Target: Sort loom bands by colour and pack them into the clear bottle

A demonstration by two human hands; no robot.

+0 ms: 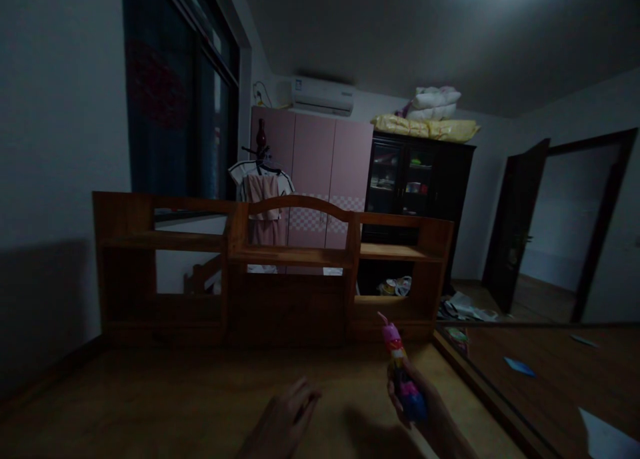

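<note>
My right hand (400, 395) is wrapped around a slim multicoloured bottle (394, 342), pink at the top, then red and yellow, purple and dark blue lower down. A thin pink straw-like tip (383, 317) sticks up from its top end, which leans away to the left. Low in the middle is my left hand (290, 409), its fingers loosely bent with nothing visible in them. It is over or on the pale wooden bed board (165, 392); contact cannot be told. The bottle is apart from the left hand.
A wooden headboard with shelves (295, 253) stands across the far end of the board. Beyond it are a clothes rack with garments (263, 179), pink wardrobes (314, 152) and a black cabinet (455, 192). Papers (520, 365) lie on the floor at right, near an open door (517, 225).
</note>
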